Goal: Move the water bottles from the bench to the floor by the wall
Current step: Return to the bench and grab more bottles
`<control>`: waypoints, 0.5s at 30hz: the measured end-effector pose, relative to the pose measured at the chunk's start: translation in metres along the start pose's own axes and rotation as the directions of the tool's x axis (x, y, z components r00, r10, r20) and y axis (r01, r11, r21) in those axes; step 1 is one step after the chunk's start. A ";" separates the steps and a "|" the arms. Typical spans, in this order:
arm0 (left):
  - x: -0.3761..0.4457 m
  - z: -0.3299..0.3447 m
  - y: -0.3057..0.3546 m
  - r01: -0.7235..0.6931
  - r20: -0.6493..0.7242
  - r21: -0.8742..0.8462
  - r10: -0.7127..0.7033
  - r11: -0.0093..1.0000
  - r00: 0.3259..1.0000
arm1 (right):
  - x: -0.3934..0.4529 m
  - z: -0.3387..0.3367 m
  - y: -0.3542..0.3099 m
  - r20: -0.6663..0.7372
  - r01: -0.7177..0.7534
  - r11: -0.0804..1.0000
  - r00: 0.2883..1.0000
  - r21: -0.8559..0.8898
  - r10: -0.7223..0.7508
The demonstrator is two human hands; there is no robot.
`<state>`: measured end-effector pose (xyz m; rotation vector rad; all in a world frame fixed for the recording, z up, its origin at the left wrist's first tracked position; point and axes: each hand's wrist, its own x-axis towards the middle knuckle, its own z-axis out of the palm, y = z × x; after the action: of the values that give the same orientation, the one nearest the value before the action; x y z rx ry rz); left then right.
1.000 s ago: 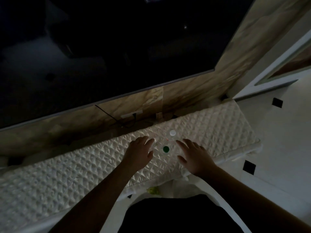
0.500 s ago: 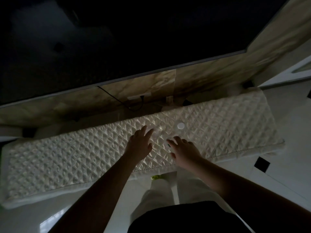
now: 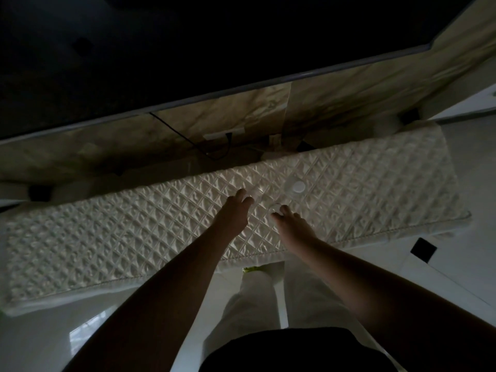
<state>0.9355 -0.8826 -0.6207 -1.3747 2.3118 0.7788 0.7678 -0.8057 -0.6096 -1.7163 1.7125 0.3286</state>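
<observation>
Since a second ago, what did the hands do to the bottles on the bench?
Both hands reached forward. The right hand came down over the green-capped bottle, so its cap no longer shows; whether it grips yet is unclear. The left hand slid up beside a clear bottle, fingers straight. The white-capped bottle stayed upright on the quilted bench; none has been lifted.

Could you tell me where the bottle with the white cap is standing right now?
In the head view, the white-capped bottle stands on the quilted bench, right of centre near its far edge, just beyond the right hand.
</observation>
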 end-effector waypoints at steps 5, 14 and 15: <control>-0.009 0.008 -0.005 -0.033 -0.072 0.021 0.035 0.999 0.997 | -0.002 -0.002 -0.002 -0.040 -0.010 1.000 0.999 0.027 0.011; -0.058 -0.012 -0.020 -0.020 -0.170 -0.042 0.013 0.999 0.985 | -0.032 -0.019 -0.005 -0.120 0.044 0.997 0.992 0.060 -0.036; -0.066 -0.016 -0.021 -0.037 -0.167 -0.030 0.032 0.999 0.985 | -0.038 -0.022 -0.007 -0.120 0.054 0.997 0.992 0.046 -0.048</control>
<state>0.9853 -0.8544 -0.5779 -1.4687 2.4659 0.7410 0.7639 -0.7905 -0.5679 -1.7715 1.7430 0.1623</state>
